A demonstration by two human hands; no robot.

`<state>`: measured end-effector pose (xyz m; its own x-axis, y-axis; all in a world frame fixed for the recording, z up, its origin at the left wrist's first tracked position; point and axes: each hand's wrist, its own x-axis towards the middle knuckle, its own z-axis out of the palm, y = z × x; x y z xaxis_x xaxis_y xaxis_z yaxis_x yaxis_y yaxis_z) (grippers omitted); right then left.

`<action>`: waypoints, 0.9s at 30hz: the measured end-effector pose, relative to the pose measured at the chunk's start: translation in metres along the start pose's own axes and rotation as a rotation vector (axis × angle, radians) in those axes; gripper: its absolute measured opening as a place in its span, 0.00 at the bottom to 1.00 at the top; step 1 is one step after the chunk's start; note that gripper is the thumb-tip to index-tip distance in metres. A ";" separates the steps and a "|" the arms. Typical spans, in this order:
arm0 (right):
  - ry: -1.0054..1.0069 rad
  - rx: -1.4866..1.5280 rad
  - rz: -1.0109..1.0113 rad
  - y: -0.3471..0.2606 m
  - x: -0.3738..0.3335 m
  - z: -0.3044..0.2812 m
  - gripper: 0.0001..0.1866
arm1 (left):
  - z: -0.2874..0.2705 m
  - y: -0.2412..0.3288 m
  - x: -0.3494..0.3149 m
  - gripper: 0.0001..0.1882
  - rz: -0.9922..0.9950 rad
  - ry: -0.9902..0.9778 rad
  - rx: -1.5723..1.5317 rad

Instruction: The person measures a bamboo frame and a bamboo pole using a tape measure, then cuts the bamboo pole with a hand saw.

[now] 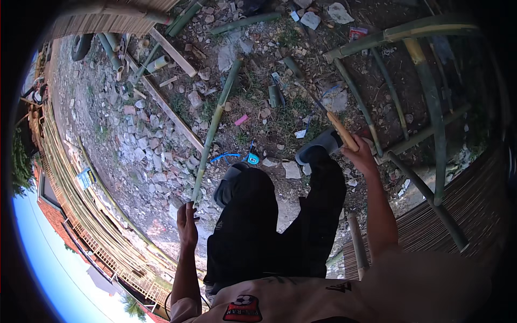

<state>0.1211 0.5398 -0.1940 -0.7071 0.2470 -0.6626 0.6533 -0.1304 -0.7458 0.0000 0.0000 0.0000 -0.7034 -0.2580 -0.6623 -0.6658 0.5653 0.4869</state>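
Your left grip (187,223) is closed about the near end of a green bamboo pole (215,124); how firmly, the view does not show. The pole runs forward from that grip, slanting slightly right, past your left shoe; holding it by the end presumably leaves its length exposed and its angle adjustable.

Your right grip (360,156) is clamped on the rear of the tan handle of a hand tool (340,128), its narrow dark part pointing forward and left. The rearward hold probably serves reach and keeps your fingers off that dark part.

The two grips are well apart, likely to keep tool and pole from crossing. Between them, forward, a round blue item (253,158) lies on the ground near your shoes, apparently within reach of either hand. A pink piece (240,120) lies beyond it. Just right of your right grip stands a bamboo frame (429,91), its bars near your knuckles
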 end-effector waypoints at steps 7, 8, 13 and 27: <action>0.674 -0.004 -0.024 -0.054 -0.180 0.198 0.16 | -0.043 -0.005 0.103 0.20 0.440 -0.274 0.157; 0.706 -0.001 -0.025 -0.055 -0.193 0.222 0.17 | -0.044 0.002 0.112 0.22 0.465 -0.311 0.152; 0.956 -0.522 -0.086 -0.056 -0.223 0.275 0.23 | 0.009 -0.010 0.144 0.28 0.410 -0.479 0.050; 1.048 -0.519 -0.238 0.111 -0.260 0.345 0.18 | 0.139 -0.097 0.099 0.14 1.401 -1.035 0.409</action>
<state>0.2844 0.1298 -0.1283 -0.4174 0.9075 0.0479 0.7376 0.3691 -0.5654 0.0294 0.0286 -0.1918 -0.0998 0.9937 -0.0503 0.4428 0.0896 0.8921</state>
